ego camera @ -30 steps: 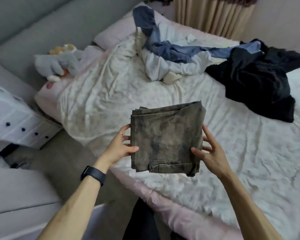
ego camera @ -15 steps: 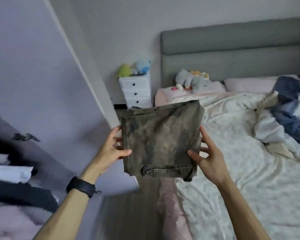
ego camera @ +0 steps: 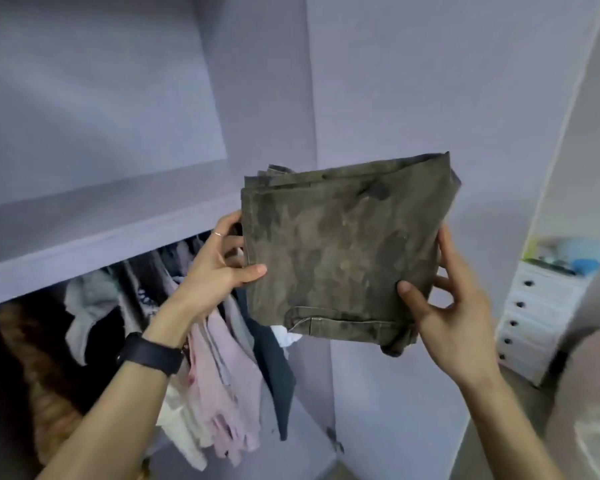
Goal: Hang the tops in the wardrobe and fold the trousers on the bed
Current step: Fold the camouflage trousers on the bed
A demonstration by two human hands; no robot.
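Note:
A folded pair of olive-brown mottled trousers (ego camera: 340, 251) is held up in the air in front of the open wardrobe (ego camera: 101, 233). My left hand (ego camera: 219, 268) grips their left edge, thumb on the front. My right hand (ego camera: 444, 306) grips the lower right edge, thumb on the front and fingers behind. The bundle sits level with the wardrobe's upper shelf, just right of it.
Below the shelf hang several tops (ego camera: 219, 368) in pink, grey, white and dark blue. A lilac wardrobe side panel (ego camera: 413, 81) stands behind the trousers. At the right is a white drawer unit (ego camera: 534, 317) with toys on top.
I have turned left from the bed to the wardrobe. Both hands have carried the folded trousers up to shelf height, with the same hold.

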